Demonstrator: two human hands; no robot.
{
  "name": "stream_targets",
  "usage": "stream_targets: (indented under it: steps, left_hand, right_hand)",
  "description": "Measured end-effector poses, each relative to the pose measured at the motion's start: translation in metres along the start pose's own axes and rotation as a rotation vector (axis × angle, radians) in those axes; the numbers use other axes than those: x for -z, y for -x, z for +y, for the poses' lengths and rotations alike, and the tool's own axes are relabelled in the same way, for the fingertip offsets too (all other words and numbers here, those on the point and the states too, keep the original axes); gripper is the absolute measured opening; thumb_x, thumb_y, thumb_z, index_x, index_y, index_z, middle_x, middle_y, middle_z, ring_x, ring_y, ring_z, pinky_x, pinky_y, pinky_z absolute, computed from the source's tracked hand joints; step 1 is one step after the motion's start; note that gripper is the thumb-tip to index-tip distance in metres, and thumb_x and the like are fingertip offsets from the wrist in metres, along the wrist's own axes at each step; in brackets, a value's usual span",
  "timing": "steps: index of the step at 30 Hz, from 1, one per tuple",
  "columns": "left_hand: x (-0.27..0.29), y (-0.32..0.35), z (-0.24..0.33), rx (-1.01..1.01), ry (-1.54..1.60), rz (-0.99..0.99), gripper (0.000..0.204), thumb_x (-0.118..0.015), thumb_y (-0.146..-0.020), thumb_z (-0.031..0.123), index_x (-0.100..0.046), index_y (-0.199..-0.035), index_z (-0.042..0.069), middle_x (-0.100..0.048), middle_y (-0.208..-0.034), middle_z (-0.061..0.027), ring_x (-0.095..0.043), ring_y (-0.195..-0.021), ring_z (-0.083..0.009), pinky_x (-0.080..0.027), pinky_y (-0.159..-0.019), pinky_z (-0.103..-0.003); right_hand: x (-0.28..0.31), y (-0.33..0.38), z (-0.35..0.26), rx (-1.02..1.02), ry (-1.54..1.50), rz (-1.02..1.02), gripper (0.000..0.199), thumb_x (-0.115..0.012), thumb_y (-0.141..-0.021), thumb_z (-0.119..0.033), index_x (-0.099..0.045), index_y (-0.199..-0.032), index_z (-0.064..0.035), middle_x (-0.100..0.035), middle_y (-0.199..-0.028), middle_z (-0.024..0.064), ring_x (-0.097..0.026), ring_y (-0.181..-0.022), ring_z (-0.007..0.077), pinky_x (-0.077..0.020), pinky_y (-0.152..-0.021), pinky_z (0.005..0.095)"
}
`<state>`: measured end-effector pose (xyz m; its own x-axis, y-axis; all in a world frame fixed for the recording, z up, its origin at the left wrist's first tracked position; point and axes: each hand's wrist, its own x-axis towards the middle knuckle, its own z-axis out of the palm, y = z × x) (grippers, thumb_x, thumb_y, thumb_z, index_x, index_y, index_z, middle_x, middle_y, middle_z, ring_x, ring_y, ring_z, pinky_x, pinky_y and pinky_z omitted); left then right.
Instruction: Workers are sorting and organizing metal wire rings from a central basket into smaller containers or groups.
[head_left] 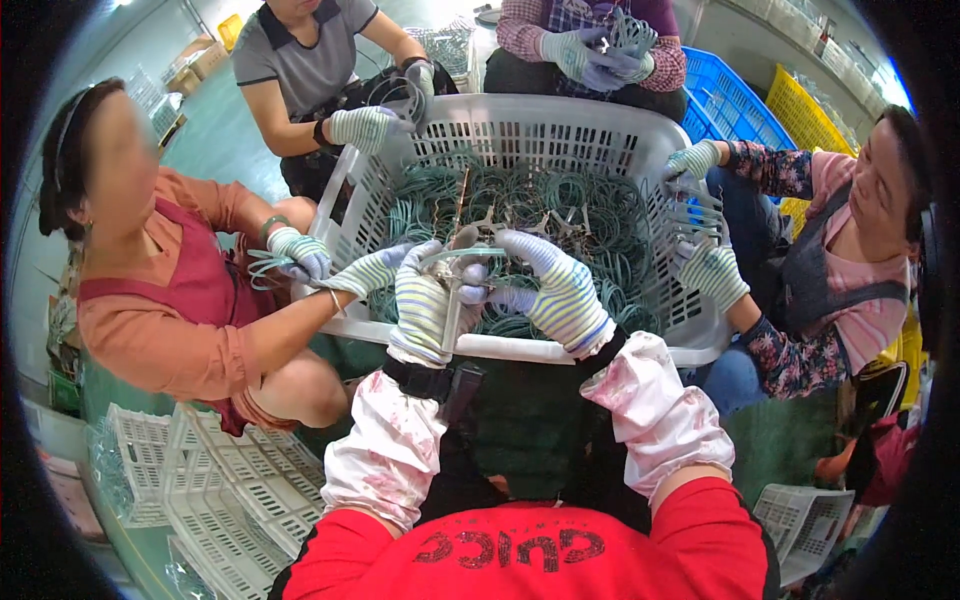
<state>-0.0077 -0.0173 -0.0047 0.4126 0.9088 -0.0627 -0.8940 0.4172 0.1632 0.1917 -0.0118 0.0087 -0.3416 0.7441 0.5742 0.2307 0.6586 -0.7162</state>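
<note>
My left hand (424, 305), in a striped knit glove, is closed around a narrow, pale grey metal-looking strip (454, 318) that points down toward me. A short bundle of teal loops (468, 253) crosses the top of that grip. From the other side my right hand (565, 295), gloved alike, pinches at the bundle's right end with index finger and thumb; the exact contact is partly hidden. Both hands are above the near rim of a large white plastic basket (540, 348). Inside it lie many tangled teal loops (610, 220), with pale forked pieces (540, 225) among them.
Several people sit around the basket. A co-worker's gloved hand (372, 272) at left reaches close to my left hand. At right, another co-worker's hands (710, 275) hold a stack of loops. Blue (735, 95) and yellow crates (805, 110) stand behind; white crates (225, 480) lie lower left.
</note>
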Motion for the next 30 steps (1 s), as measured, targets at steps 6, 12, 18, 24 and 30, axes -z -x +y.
stream_targets:
  steps: [6, 12, 18, 24, 30]
  left_hand:
    - [0.006, -0.003, 0.002, 0.027, 0.015, -0.06, 0.05, -0.042, -0.099, 0.034, -0.056, -0.13, -0.003, -0.067, -0.111, -0.0228, -0.063, -0.078, -0.0269, -0.055, -0.059, -0.034]
    - [0.018, -0.007, 0.006, 0.019, 0.078, -0.069, 0.052, -0.043, -0.099, 0.039, -0.058, -0.128, 0.0, -0.066, -0.11, -0.0222, -0.063, -0.08, -0.0289, -0.053, -0.061, -0.036]
    - [0.01, -0.002, 0.016, -0.115, -0.048, 0.002, 0.048, -0.042, -0.098, 0.041, -0.061, -0.12, 0.003, -0.068, -0.1, -0.0221, -0.065, -0.073, -0.0293, -0.054, -0.057, -0.039]
    - [0.008, -0.006, 0.014, -0.134, -0.032, -0.039, 0.047, -0.04, -0.1, 0.04, -0.061, -0.121, 0.003, -0.068, -0.104, -0.0241, -0.066, -0.076, -0.0335, -0.056, -0.061, -0.042]
    - [-0.001, -0.017, 0.005, -0.183, -0.127, 0.19, 0.034, -0.051, -0.099, 0.036, -0.059, -0.119, 0.01, -0.069, -0.105, -0.0209, -0.069, -0.073, -0.0318, -0.06, -0.058, -0.046]
  right_hand:
    - [0.0, 0.004, 0.004, -0.018, -0.039, 0.016, 0.05, -0.083, -0.076, -0.013, -0.064, -0.122, -0.006, -0.07, -0.113, 0.0138, -0.068, -0.105, 0.0298, -0.0534, -0.093, 0.0369]
    - [0.001, 0.002, 0.003, -0.039, -0.066, 0.01, 0.058, -0.084, -0.075, -0.011, -0.061, -0.129, -0.0064, -0.069, -0.115, 0.011, -0.069, -0.097, 0.0236, -0.0541, -0.089, 0.0358]
    - [0.035, -0.015, 0.057, -0.392, -0.019, -0.015, 0.05, -0.078, -0.085, -0.018, -0.061, -0.131, -0.0059, -0.072, -0.105, 0.0121, -0.068, -0.093, 0.0208, -0.0531, -0.085, 0.0318]
    - [0.025, 0.018, 0.174, -0.513, 0.634, -0.888, 0.042, -0.072, -0.085, -0.033, -0.067, -0.119, -0.008, -0.07, -0.11, 0.0195, -0.067, -0.103, 0.0361, -0.0521, -0.09, 0.0424]
    - [-0.004, 0.067, 0.246, -0.499, 0.877, -1.203, 0.054, -0.07, -0.078, -0.046, -0.069, -0.12, -0.0128, -0.069, -0.116, 0.0188, -0.067, -0.106, 0.0369, -0.0538, -0.09, 0.0461]
